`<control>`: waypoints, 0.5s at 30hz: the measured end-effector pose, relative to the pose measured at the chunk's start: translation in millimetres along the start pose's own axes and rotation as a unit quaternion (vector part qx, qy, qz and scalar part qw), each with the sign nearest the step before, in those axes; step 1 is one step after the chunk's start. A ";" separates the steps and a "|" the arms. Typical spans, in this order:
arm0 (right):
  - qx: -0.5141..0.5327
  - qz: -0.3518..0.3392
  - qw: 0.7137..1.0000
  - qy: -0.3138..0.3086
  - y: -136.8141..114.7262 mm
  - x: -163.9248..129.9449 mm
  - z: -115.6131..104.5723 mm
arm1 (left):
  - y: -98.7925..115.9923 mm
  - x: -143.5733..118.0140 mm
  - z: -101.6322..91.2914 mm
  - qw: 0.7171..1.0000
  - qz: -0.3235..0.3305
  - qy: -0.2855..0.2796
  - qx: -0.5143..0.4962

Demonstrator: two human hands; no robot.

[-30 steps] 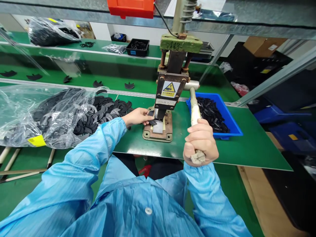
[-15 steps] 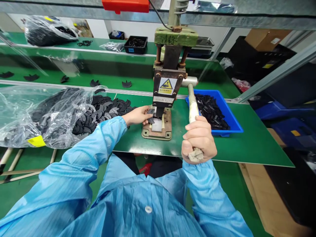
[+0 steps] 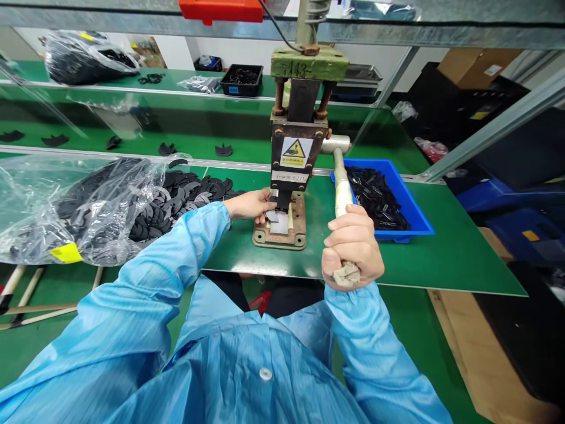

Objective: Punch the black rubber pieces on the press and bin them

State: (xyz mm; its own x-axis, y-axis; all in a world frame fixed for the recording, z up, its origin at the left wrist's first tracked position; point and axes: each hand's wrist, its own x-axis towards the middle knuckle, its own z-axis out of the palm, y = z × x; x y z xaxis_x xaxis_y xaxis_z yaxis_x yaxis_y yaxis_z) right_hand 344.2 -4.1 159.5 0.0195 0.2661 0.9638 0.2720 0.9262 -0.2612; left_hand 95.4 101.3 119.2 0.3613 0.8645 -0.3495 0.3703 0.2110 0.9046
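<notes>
Left hand [image 3: 251, 205] is pinching a black part [image 3: 272, 215] under the press [image 3: 295, 154]; right hand [image 3: 352, 247] is gripping the lever [image 3: 341, 189]; unpressed pile [image 3: 185, 197] remaining, blue bin [image 3: 412, 209] part-filled.

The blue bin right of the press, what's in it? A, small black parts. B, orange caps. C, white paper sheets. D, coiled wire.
A: the blue bin beside the press holds a heap of small black parts, and nothing white, orange or coiled shows inside it.
</notes>
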 end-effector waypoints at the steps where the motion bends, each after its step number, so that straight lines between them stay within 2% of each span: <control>1: 0.001 0.000 1.000 0.000 0.2 -0.1 -0.1 | -1.7 2.4 -1.3 1.000 -0.001 -0.002 -0.007; 6: 0.000 -0.004 1.000 0.004 1.9 -1.6 -0.2 | -2.0 13.6 -3.7 1.000 -0.015 -0.006 0.019; 15: -0.012 0.004 1.000 0.005 1.1 -3.0 -0.5 | 22.8 19.4 -0.3 0.986 -0.066 0.016 0.152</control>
State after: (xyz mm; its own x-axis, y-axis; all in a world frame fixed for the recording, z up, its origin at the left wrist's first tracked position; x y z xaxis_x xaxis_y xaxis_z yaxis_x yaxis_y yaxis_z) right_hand 344.9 -4.0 156.3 0.0317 0.2696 0.9625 0.2945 0.9177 -0.2667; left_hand 110.5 123.0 133.2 0.2682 0.8534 -0.4470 0.6538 0.1796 0.7350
